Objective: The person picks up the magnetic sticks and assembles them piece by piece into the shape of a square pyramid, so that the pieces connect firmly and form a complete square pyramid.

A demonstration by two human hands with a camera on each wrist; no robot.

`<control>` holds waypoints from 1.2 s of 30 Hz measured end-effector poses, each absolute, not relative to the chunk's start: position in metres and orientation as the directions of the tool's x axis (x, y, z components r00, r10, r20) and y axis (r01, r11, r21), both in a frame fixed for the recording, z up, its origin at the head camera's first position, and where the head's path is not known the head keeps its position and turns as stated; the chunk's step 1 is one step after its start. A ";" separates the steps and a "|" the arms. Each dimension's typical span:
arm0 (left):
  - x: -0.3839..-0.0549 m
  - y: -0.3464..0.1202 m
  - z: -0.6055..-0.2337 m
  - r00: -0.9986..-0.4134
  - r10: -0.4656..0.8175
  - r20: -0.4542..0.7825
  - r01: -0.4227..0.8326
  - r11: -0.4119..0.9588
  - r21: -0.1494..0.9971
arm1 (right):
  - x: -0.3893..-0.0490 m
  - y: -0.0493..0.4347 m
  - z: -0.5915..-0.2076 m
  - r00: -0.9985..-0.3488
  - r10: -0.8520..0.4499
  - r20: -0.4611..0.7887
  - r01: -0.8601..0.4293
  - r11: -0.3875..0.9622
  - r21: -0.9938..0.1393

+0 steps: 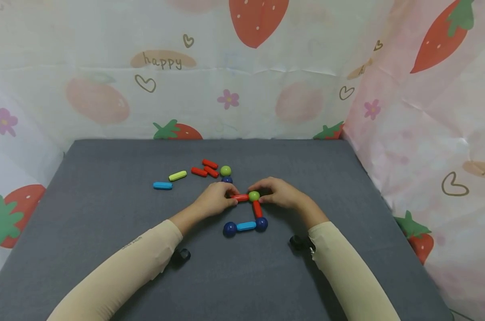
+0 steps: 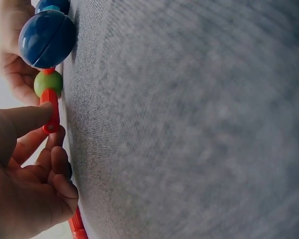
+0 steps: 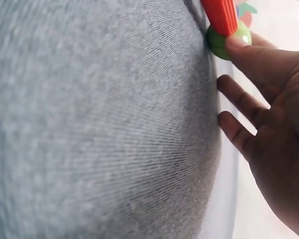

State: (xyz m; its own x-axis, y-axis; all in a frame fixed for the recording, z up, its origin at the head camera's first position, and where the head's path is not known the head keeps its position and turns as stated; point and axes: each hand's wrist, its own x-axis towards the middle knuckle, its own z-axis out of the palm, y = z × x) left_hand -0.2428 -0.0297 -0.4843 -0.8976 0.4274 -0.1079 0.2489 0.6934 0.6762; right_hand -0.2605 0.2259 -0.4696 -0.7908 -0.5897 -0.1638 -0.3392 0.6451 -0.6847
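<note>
My left hand pinches a red rod between thumb and fingers; in the left wrist view the rod's free end shows a small round tip. The rod's other end meets a green ball. My right hand holds that ball with its thumb against it, while other fingers spread apart in the right wrist view. From the ball a second red rod runs toward me to a dark blue ball. A light blue rod links this to another dark blue ball.
Beyond my left hand lie loose red rods, a yellow-green rod, a blue rod, a green ball and a partly hidden dark blue ball. Grey cloth covers the table; a strawberry-print curtain stands behind.
</note>
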 end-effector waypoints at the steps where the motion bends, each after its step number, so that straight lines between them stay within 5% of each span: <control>1: -0.243 -0.030 -0.484 -0.897 0.427 -0.111 0.246 0.692 0.678 | -0.260 0.226 -0.470 -0.791 -0.590 -0.161 -0.344 0.647 -0.680; 16: -0.243 -0.051 -0.477 -0.894 0.443 -0.060 0.280 0.658 0.699 | -0.260 0.231 -0.477 -0.796 -0.593 -0.124 -0.365 0.632 -0.684; 36: -0.268 -0.063 -0.476 -0.958 0.285 0.004 0.209 0.691 0.692 | -0.247 0.251 -0.477 -0.847 -0.517 -0.124 -0.313 0.673 -0.670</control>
